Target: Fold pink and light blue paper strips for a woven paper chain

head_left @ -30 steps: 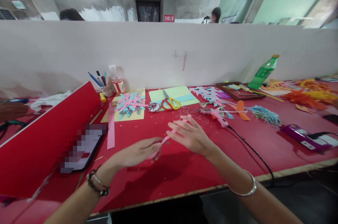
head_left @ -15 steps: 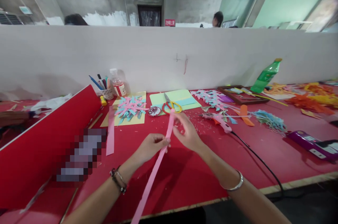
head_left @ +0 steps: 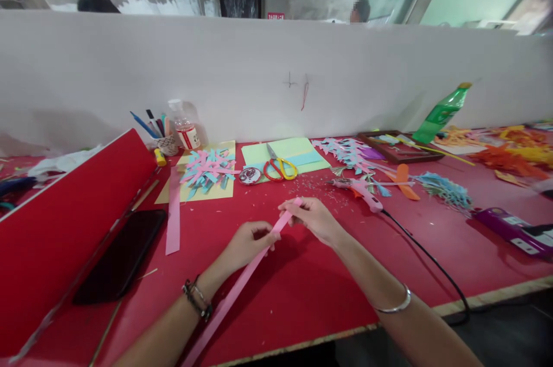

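Observation:
A long pink paper strip slants over the red table, its upper end between my two hands and its lower end leaving the view at the bottom. My left hand pinches the strip between thumb and fingers. At the strip's top end, my right hand grips it, fingers closed. Just beyond lie scissors with red and yellow handles, on pale green and blue paper sheets. A round tin-like disc sits beside them. Another pink strip lies flat to the left.
Pink and blue paper snippets lie on yellow paper. A phone rests by the red divider. To the right are a pink glue gun with its cord, a green bottle and a purple power strip.
My right hand has moved slightly right and down with the strip's end, so the strip slants more. My left hand stays near its place, still pinching. The camera view has tilted down.

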`<state>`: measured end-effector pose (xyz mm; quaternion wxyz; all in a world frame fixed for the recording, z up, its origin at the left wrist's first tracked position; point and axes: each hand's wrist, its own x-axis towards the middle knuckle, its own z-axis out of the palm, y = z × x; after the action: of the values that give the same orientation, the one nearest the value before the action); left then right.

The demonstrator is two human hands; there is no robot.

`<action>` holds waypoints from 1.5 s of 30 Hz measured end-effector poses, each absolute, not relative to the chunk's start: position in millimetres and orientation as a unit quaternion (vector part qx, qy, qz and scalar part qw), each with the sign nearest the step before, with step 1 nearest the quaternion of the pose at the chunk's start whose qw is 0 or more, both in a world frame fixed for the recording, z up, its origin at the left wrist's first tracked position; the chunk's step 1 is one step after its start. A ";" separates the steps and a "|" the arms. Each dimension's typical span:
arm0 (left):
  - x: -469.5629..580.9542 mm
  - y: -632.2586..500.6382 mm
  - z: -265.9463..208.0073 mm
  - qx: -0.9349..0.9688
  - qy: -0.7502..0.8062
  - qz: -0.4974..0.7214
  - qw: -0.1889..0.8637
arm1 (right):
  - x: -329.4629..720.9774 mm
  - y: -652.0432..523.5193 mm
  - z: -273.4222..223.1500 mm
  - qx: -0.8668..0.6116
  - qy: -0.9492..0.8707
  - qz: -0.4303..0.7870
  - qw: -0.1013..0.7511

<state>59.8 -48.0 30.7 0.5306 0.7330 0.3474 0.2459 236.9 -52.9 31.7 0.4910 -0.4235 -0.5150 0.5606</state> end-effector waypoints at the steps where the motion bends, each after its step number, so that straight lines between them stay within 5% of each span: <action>1: 60.6 -48.2 30.5 0.728 0.359 0.265 0.521 | 234.7 -54.1 31.6 -0.425 -0.527 0.555 0.484; 23: 66.3 -57.6 20.6 0.771 0.428 0.298 0.365 | 222.8 -59.9 31.5 -0.474 -0.555 0.526 0.438; 40: 63.7 -54.4 21.7 0.758 0.420 0.278 0.415 | 222.4 -60.0 34.5 -0.448 -0.579 0.539 0.417; 45: 64.7 -57.2 22.5 0.725 0.367 0.292 0.504 | 220.0 -61.8 33.5 -0.401 -0.619 0.576 0.352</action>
<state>64.7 -57.2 22.5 0.5045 0.7249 0.3675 0.2916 220.0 -61.8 33.5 0.3522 -0.4012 -0.6187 0.5764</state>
